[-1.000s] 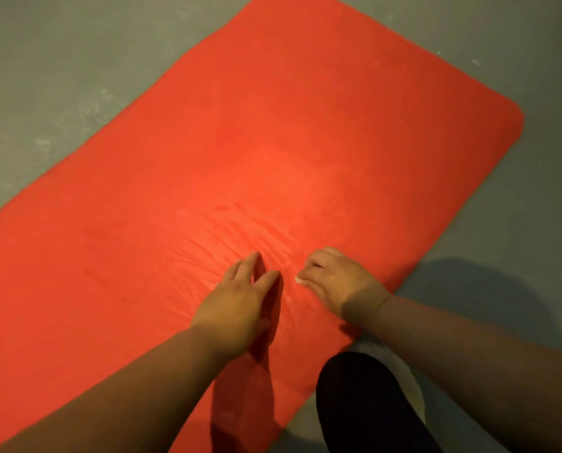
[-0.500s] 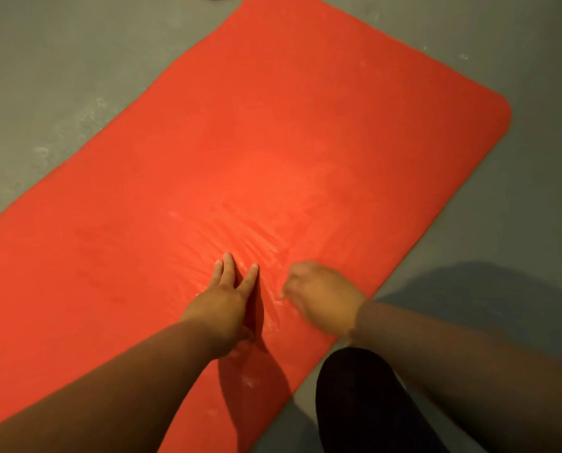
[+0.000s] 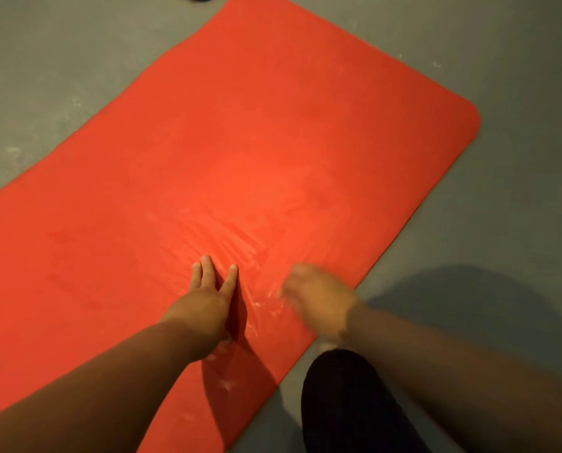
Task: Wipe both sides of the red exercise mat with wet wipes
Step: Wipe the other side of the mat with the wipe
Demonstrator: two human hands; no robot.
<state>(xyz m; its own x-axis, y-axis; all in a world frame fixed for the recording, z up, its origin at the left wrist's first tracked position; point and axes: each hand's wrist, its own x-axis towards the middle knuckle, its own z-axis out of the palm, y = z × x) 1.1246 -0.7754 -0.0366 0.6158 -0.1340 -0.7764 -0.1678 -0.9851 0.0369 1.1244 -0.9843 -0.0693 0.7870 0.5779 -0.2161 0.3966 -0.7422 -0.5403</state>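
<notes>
Red exercise mat (image 3: 273,142) lies flat on grey floor (image 3: 44,60), left hand (image 3: 204,308) rests on it near its close edge, fingers (image 3: 207,268) straight, slightly spread, right hand (image 3: 318,299) just beside, over the mat, blurred, cannot tell how its fingers lie, wet streaks (image 3: 237,243) ahead.

Free mat (image 3: 273,142) fwd, knee (image 3: 345,403) nearside
</notes>
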